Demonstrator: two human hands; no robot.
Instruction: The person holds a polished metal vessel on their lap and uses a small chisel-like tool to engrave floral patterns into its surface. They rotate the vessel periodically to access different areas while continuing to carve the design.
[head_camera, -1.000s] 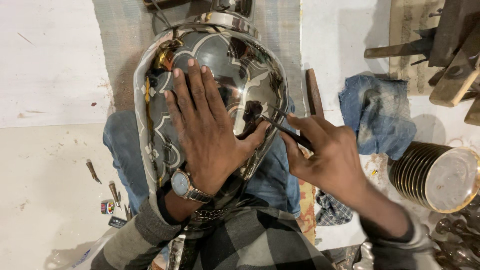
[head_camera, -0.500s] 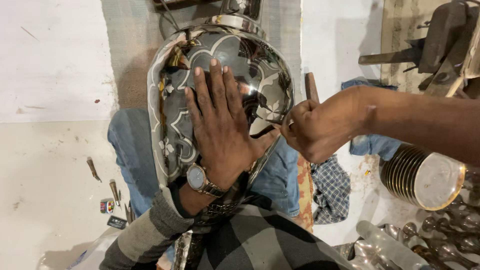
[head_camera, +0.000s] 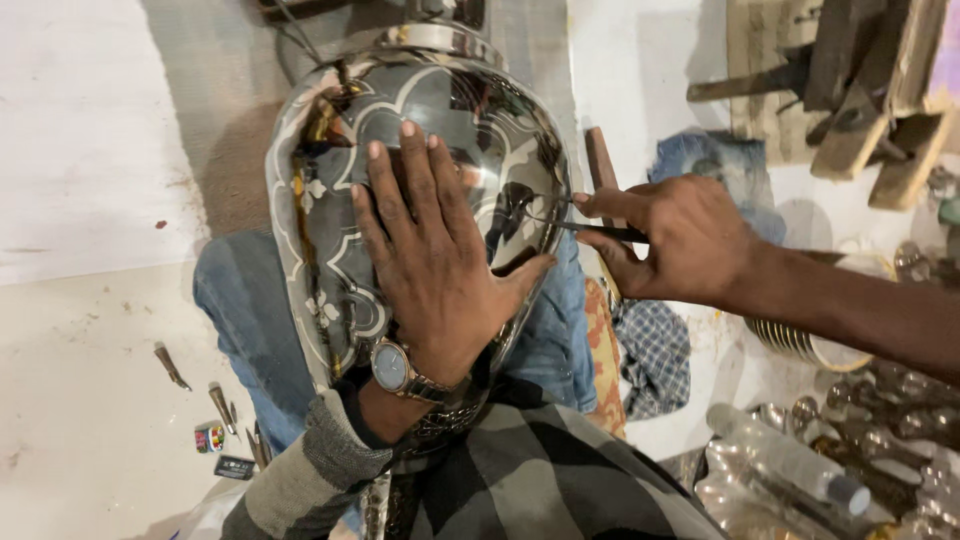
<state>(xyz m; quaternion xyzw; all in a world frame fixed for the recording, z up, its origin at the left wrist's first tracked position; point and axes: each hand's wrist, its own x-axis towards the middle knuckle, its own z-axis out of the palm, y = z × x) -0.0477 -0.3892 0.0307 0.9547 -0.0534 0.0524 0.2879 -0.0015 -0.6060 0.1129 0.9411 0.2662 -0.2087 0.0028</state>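
A large shiny metal pot (head_camera: 330, 200) with an engraved floral pattern lies on its side across my lap. My left hand (head_camera: 430, 260), with a wristwatch, rests flat on the pot's belly, fingers spread. My right hand (head_camera: 670, 240) reaches in from the right and pinches a thin dark engraving tool (head_camera: 590, 229). The tool's tip touches the right side of the pot next to my left thumb.
Small metal tools (head_camera: 170, 365) lie on the white floor at the left. A stack of metal plates (head_camera: 800, 345), a checked cloth (head_camera: 655, 355) and a clear plastic bottle (head_camera: 785, 455) sit at the right. Wooden pieces (head_camera: 850, 90) lie at the upper right.
The view has shifted. My right arm now comes in more level from the right, with the tool tip still at the pot's side. My left hand stays flat on the pot.
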